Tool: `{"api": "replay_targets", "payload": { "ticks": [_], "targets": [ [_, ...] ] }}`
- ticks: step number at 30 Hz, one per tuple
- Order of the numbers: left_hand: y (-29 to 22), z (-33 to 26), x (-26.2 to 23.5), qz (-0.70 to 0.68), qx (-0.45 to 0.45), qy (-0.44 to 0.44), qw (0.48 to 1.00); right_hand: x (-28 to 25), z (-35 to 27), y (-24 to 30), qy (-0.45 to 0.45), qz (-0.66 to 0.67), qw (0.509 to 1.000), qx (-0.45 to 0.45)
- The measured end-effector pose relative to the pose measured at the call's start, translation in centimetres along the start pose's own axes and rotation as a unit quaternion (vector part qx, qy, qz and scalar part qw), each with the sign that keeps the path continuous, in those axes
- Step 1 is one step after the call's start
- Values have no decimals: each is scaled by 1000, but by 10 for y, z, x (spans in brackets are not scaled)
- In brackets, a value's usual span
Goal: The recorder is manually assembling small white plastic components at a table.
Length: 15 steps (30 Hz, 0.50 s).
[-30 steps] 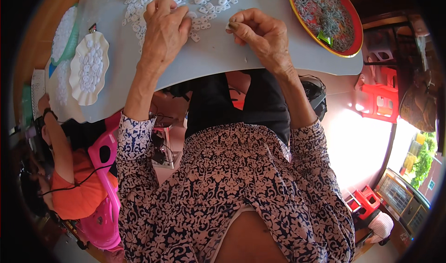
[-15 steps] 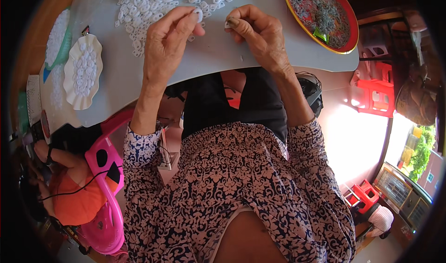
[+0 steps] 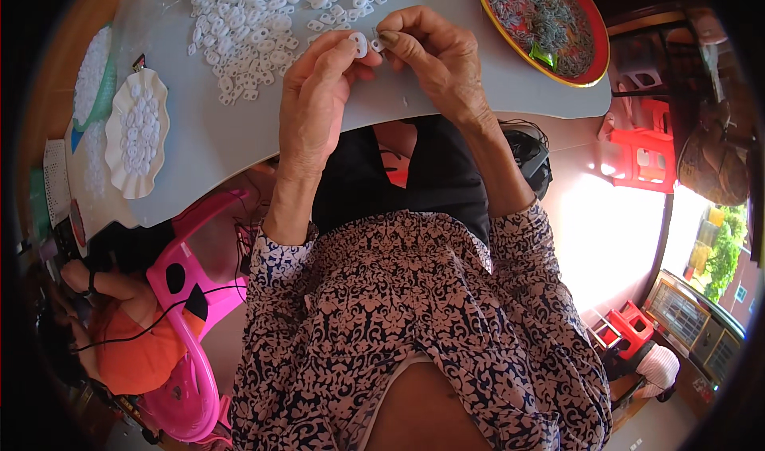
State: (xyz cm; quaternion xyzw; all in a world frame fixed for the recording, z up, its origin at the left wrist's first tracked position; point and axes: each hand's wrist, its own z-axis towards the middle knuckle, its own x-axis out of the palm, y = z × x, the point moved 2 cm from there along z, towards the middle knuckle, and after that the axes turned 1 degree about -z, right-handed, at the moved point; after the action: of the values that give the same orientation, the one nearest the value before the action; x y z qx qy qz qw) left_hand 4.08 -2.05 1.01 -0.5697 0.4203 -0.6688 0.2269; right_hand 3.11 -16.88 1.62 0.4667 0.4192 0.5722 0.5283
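At the moment of inspection the person sat at a grey table (image 3: 239,144) with both hands raised just above its near edge. The left hand (image 3: 319,92) pinched a small white plastic ring (image 3: 360,43) between thumb and forefinger, the other fingers curled beneath. The right hand (image 3: 434,56) met it fingertip to fingertip, thumb and forefinger pressed on a second, smaller white piece (image 3: 376,45) touching the ring. The step in hand appeared to be joining the two pieces; seating them would call for close alignment and a firm squeeze. A loose heap of white plastic pieces (image 3: 263,21) lay just beyond the hands, a white scalloped dish (image 3: 137,132) of similar pieces stood well to the left, and a red bowl (image 3: 550,21) of grey parts to the right. Another person in an orange top (image 3: 135,355) sat beside a pink plastic chair (image 3: 187,292).
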Motion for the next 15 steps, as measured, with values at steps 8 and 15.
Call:
{"api": "replay_targets", "payload": {
  "ticks": [8, 15],
  "targets": [
    [4, 0, -4, -25, 4, -17, 1000, 2, 0, -1, 10, -17, 1000, -8],
    [-18, -2, 0, 460, 160, -51, 872, 2, -1, 0, -2, 15, 1000, -18]
  ]
}}
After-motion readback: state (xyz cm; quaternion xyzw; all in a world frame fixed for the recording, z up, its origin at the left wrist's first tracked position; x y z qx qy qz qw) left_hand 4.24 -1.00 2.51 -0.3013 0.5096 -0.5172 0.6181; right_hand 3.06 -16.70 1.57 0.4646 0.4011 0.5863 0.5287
